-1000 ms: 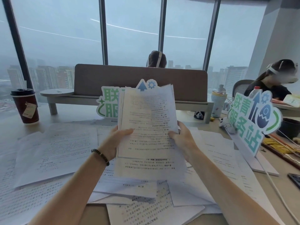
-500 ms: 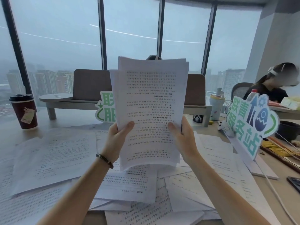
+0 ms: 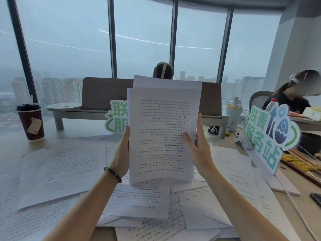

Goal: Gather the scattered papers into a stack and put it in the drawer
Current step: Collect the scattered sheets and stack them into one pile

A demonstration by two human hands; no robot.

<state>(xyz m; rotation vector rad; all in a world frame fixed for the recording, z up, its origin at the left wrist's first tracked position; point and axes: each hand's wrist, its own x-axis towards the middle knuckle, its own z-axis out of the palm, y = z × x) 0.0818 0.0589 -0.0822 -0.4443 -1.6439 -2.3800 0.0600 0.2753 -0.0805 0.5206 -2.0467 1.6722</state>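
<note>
We are viewing thin, matt white printed paper sheets (image 3: 163,129) held upright, with more matt white loose sheets (image 3: 59,166) lying over the smooth, pale matt desk top (image 3: 10,143). We are noting a dark red paper cup (image 3: 31,125) with a glossy black plastic lid, a brown cloth-like matt divider panel (image 3: 104,92), a green-and-white matt card sign (image 3: 271,136), and smooth window glass (image 3: 66,40) in dark frames.

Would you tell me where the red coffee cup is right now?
The red coffee cup stands far left on the desk, beside the window, beyond the scattered papers.
</note>
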